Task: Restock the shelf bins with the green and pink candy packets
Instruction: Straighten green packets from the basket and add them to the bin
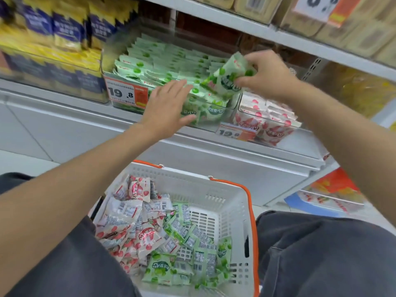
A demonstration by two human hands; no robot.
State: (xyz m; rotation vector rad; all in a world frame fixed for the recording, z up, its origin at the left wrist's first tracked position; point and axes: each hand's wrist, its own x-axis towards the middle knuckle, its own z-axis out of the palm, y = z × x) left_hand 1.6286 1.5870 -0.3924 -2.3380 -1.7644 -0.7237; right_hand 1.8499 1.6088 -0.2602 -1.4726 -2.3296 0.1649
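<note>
A clear shelf bin (pixel 232 108) holds rows of green candy packets (pixel 162 61). My right hand (pixel 267 76) pinches a small bunch of green packets (pixel 227 80) just above the bin's front right corner. My left hand (pixel 169 108) lies flat with straight fingers against the front of that bin, touching the packets at its front. To the right, a second clear bin (pixel 246 116) holds pink candy packets (pixel 270 121). Below, between my knees, a white basket (pixel 214 189) with orange handles contains several loose pink packets (pixel 132 224) and green packets (pixel 192 254).
Price tags reading 19.8 hang on the green bin (pixel 126 93) and the pink bin (pixel 233 132). Blue and yellow bags (pixel 60 35) fill the bin to the left. An upper shelf (pixel 278 33) carries brown boxes. Lower right, flat packages (pixel 327 196) lie on a low shelf.
</note>
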